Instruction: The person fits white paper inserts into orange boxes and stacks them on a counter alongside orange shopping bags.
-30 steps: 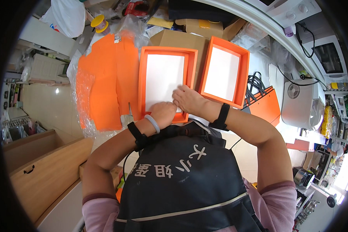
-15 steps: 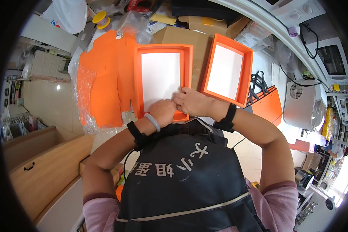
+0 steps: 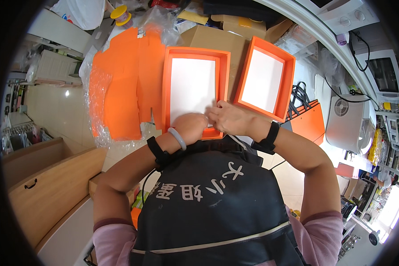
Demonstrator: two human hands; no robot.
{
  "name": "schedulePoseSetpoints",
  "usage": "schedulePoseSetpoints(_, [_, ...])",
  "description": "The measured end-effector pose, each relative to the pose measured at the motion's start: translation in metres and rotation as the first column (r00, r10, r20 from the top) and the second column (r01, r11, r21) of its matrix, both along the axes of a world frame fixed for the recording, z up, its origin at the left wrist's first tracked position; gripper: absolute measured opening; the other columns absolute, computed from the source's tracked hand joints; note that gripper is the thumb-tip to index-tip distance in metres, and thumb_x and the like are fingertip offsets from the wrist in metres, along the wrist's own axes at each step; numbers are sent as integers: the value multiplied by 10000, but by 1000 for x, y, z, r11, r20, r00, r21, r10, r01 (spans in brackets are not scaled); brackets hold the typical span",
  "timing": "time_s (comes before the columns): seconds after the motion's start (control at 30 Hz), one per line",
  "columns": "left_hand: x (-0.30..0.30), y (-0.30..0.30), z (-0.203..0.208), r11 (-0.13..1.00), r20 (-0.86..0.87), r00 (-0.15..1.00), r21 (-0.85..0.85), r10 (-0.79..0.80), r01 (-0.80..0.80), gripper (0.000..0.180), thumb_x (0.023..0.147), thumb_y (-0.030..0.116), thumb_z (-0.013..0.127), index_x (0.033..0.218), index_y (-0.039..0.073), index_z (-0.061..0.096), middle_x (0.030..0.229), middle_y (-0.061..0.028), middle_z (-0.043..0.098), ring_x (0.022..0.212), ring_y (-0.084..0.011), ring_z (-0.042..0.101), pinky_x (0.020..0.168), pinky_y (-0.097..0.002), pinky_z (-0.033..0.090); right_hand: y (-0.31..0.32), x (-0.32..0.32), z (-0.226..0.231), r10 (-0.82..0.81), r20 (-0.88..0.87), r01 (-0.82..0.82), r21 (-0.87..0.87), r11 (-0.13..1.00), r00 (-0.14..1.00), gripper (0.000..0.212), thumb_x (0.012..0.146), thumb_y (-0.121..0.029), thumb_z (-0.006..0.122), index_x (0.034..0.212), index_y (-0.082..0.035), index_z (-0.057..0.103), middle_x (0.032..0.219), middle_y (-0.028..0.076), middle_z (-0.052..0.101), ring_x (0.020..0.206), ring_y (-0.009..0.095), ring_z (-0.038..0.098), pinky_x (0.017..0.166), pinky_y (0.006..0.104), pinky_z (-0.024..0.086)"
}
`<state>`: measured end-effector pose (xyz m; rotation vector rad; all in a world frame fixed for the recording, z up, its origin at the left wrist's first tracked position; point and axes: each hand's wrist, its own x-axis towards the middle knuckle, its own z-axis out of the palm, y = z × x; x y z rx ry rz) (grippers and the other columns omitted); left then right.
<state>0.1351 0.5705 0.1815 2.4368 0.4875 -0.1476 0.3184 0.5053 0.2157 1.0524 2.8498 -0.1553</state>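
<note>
Far left, low down: a wood panel (image 3: pixel 57 193) with a small black handle (image 3: pixel 31 183), pale tiled floor (image 3: pixel 55 115) beyond it. Next, orange sheets (image 3: pixel 122 84), flat, ragged in outline, clear wrap (image 3: pixel 95 126) showing along their left side. Just right of them sits the left box (image 3: pixel 167 80), orange, open-topped, a white liner (image 3: pixel 193 84) on its floor; the person works at its near end. Left hand (image 3: pixel 190 125): fingers curled under, knuckles up, over the near part of this box; from where I stand I cannot tell whether it has hold of anything. Pale bangle (image 3: pixel 177 138) and black strap on that wrist. Dark apron (image 3: pixel 213 190) close below the box. Right hand (image 3: pixel 228 117): partly closed, fingers bent toward the left hand, at the box's near right corner; the fingertips are too hidden to say what they grip, if anything. Brown cardboard (image 3: pixel 215 39) lies behind and between the boxes. The right box (image 3: pixel 248 57), also orange and white-lined, sits slightly askew. Beyond it, an orange bag (image 3: pixel 308 124) with dark handles, then a pale vented appliance (image 3: pixel 348 122); farther up, a microwave (image 3: pixel 383 73).
</note>
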Motion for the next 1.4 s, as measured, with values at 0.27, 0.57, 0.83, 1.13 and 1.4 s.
schedulePoseSetpoints(0.27, [0,-3,13,997,-53,999,75,11,-7,137,696,-1,534,826,17,576,861,-141,546,781,-315,569,639,-399,471,0,-6,-6,-99,40,100,-30,995,994,192,718,-126,564,875,-47,641,991,69,556,1031,208,459,773,321,374])
schedulePoseSetpoints(0.57, [14,-2,37,982,24,982,35,187,-188,166,731,-16,502,892,2,536,914,-148,499,779,-334,545,678,-410,457,21,-3,45,-489,-32,341,-678,652,872,509,647,-351,740,987,-1,598,956,146,584,987,287,516,864,351,364])
schedulePoseSetpoints(0.83, [12,27,56,983,234,970,150,67,-104,188,729,38,571,909,-6,540,954,-142,519,875,-316,512,776,-394,431,15,-1,26,-547,20,428,-647,631,837,592,610,-477,748,965,-30,593,888,88,597,913,277,549,773,361,396])
schedulePoseSetpoints(1.13, [-17,69,8,781,87,787,-230,611,-581,465,757,106,615,1163,-45,446,1003,-202,559,973,-346,524,877,-388,417,29,2,-12,-539,-148,270,-739,618,829,518,641,-404,761,857,-13,500,827,133,540,802,278,537,703,369,431])
schedulePoseSetpoints(1.4, [-9,51,-2,776,172,764,-266,621,-571,490,714,164,697,1094,-58,481,968,-210,599,916,-346,581,786,-391,471,52,-37,-19,-791,16,327,-916,234,611,579,718,-471,699,1026,-3,552,972,160,586,878,254,558,743,326,448])
